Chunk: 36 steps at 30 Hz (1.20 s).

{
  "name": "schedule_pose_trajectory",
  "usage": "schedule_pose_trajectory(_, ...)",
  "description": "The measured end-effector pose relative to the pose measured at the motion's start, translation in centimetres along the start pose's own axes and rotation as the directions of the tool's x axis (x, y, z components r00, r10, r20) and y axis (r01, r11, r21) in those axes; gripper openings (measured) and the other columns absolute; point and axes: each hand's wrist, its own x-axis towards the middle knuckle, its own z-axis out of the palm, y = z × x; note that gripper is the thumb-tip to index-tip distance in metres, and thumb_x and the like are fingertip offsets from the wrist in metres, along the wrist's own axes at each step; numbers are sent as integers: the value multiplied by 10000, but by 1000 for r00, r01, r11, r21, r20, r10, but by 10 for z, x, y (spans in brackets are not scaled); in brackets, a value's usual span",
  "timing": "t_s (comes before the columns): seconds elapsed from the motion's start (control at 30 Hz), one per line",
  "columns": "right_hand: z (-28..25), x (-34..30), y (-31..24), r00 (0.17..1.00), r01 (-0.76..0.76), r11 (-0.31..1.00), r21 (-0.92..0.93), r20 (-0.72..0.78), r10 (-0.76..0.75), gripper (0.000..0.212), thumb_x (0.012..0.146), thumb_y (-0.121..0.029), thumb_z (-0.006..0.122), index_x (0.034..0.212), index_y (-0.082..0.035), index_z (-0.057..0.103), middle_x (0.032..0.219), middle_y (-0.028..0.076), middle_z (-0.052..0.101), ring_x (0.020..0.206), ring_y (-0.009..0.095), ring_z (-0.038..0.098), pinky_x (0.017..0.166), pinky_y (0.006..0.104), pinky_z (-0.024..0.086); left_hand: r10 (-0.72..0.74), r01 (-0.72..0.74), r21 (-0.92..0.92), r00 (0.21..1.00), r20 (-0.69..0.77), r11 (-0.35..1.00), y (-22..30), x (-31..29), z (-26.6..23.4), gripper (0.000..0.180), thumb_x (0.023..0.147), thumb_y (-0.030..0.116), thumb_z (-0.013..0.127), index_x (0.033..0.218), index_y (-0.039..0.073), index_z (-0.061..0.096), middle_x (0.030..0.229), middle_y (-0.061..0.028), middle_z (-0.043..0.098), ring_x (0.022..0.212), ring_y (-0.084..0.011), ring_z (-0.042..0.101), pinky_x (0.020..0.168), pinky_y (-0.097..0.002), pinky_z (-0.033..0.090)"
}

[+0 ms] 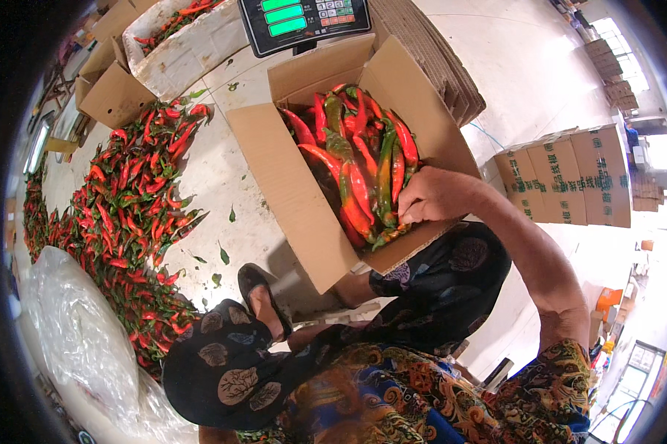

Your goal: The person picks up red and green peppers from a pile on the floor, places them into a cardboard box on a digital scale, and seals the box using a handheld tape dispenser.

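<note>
My right hand [438, 197] reaches over the near right side of an open cardboard box [292, 200]. Its fingers are bent together in a pinch at the end of a chili pepper [391, 234], by the box's inner wall. Long red and green chili peppers [355, 159] fill the box, most of them laid lengthwise side by side. The flaps stand folded outward. My left hand is out of sight; only a scrap of skin shows at the lower edge.
Behind the box stands a scale display [304, 21] with green lit panels. A large heap of chili peppers [126, 192] spreads over the floor at left, beside clear plastic sheeting [82, 340]. Flattened cardboard [429, 59] leans behind; cartons [566, 177] stand at right, a foam box [178, 55] far left.
</note>
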Motion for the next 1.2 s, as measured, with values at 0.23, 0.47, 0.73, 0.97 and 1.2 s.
schedule_pose_trajectory(0.23,-38,-41,-49,981,-185,825,534,51,187,322,900,-321,646,820,-11,687,620,-9,588,539,53,521,480,214,435,451,-260,-605,873,184,752,59,-13,-56,427,915,380,559,1189,56,606,996,-86,651,875,-184,632,772,-289,505)
schedule_pose_trajectory(0.47,-27,-44,-77,986,20,771,636,-140,90,297,912,-272,638,835,12,673,623,21,606,513,70,571,462,205,440,640,-639,168,766,61,750,302,-154,23,504,882,352,591,1269,32,555,1083,-94,652,976,-179,612,850,-311,464)
schedule_pose_trajectory(0.73,-17,-32,-104,946,247,716,653,-322,-33,229,920,-246,645,923,-18,666,713,12,634,623,64,598,549,218,497,553,-760,67,527,645,647,370,-220,140,349,858,60,662,1198,11,604,1030,-59,660,900,-100,607,813,-250,501)
schedule_pose_trajectory(0.97,-11,-37,-101,916,334,722,606,-389,-97,201,907,-106,635,1081,-5,637,879,45,680,750,73,622,676,230,518,698,-764,-82,534,477,640,356,-209,149,146,853,17,663,997,3,643,822,18,599,741,-30,506,664,-207,443)
schedule_pose_trajectory(1.2,-5,-38,-97,885,406,723,559,-438,-157,298,881,-41,647,1170,-1,586,944,64,682,898,93,628,795,257,525,749,-818,-71,484,452,571,351,-202,148,178,839,-29,678,1007,3,628,951,-15,641,884,-67,579,798,-228,487)
